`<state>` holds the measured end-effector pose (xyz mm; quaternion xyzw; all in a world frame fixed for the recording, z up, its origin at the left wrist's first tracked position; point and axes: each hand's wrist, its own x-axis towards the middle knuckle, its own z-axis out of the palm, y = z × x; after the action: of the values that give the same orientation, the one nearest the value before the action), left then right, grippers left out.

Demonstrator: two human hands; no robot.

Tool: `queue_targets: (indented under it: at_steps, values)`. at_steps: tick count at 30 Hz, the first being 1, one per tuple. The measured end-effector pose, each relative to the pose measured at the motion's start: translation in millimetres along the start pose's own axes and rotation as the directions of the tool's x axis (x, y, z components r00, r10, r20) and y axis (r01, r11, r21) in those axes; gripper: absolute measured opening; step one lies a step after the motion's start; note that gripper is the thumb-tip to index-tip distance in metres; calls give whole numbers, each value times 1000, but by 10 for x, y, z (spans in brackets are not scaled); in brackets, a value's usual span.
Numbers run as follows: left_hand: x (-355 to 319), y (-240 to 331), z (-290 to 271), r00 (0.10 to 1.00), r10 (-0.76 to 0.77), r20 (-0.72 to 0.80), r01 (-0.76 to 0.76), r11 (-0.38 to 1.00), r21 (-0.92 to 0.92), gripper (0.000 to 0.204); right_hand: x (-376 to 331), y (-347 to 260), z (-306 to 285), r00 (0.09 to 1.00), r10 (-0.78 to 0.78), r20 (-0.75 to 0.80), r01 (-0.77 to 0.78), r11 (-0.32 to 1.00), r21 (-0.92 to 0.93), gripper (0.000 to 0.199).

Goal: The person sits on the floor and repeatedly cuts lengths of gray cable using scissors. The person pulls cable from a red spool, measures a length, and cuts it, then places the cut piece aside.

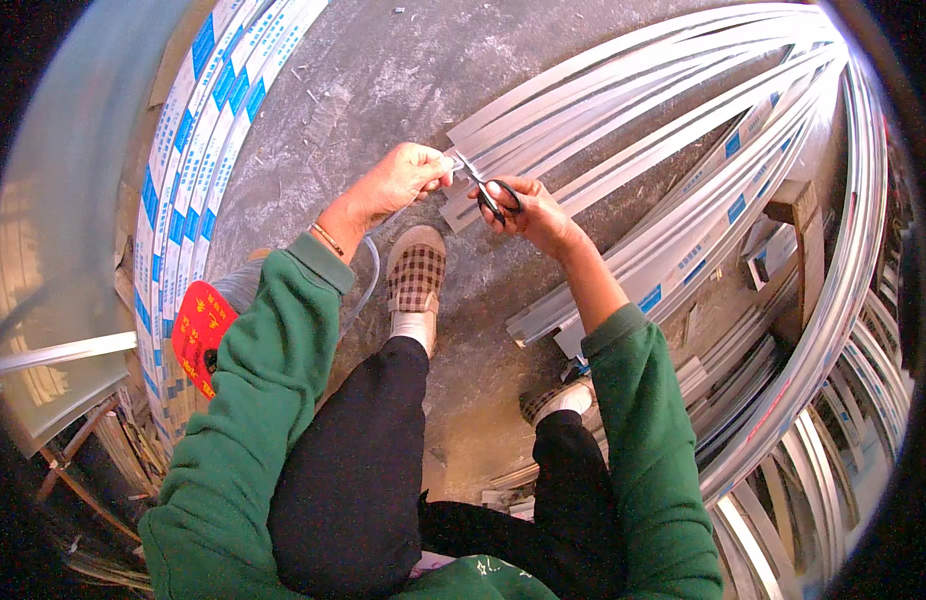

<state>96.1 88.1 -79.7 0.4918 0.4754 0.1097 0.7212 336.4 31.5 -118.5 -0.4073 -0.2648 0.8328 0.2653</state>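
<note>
My left hand is closed, pinching the end of a thin, pale flexible strip. From there the strip loops down past my left sleeve, toward a roll with a red label. In my right hand is a pair of scissors with black handles, its blades pointing up and left at the fingertips of my left hand. The blades meet the strip's end or lie very close to it; which one, I cannot tell. Both hands are above the ends of long metal profiles.
More long profiles, some with blue-and-white film, curve down the right side beside a wooden block. Wrapped lengths stand along the left, next to a glass-like sheet. My checkered shoe rests on the dusty concrete floor.
</note>
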Motion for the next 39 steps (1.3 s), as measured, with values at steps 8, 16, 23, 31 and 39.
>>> queue_targets:
  at_steps: [8,16,23,31,39]
  values:
    - [-37,45,18,997,-75,8,75,991,-110,30,39,110,28,999,33,31,-39,974,223,43]
    - [-90,111,-18,997,-76,-30,73,993,-96,30,2,61,72,1000,-1,4,0,993,115,40]
    - [-391,591,-111,988,152,-8,-150,985,89,25,-336,-229,578,968,-216,-124,237,953,189,43]
    - [-524,972,140,933,359,-10,-359,933,31,21,-484,-594,1006,933,-331,-143,340,940,39,39]
    - [-724,597,103,930,355,-95,-334,925,182,31,-987,-903,344,691,-693,-208,696,715,-70,53]
